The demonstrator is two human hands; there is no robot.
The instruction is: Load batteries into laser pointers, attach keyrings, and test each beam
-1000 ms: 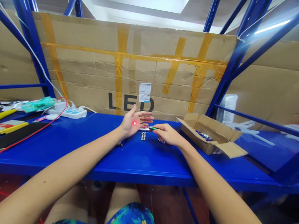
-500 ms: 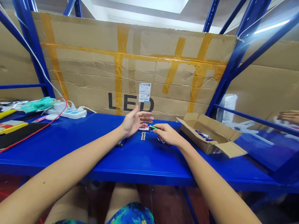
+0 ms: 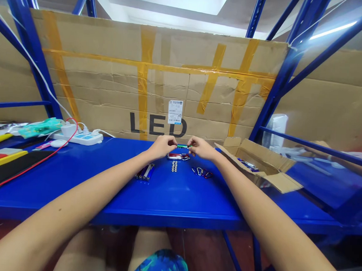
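Head view, frame centre: left hand point(image 3: 162, 146) and right hand point(image 3: 202, 148) each pinch one end of small green metal pen-shaped light point(image 3: 183, 146), held level just above blue metal shelf point(image 3: 172, 191). Judgement: grip ends firmly with fingertips, keep barrel straight while turning or pulling, work over shelf so loose parts drop close.

Below hands: red and silver pen lights point(image 3: 178, 156), cluster of small silver button cells point(image 3: 174, 166), dark tubes point(image 3: 145, 172) lower left, clips point(image 3: 202, 172) lower right. Open cardboard box point(image 3: 258, 164) right of centre.
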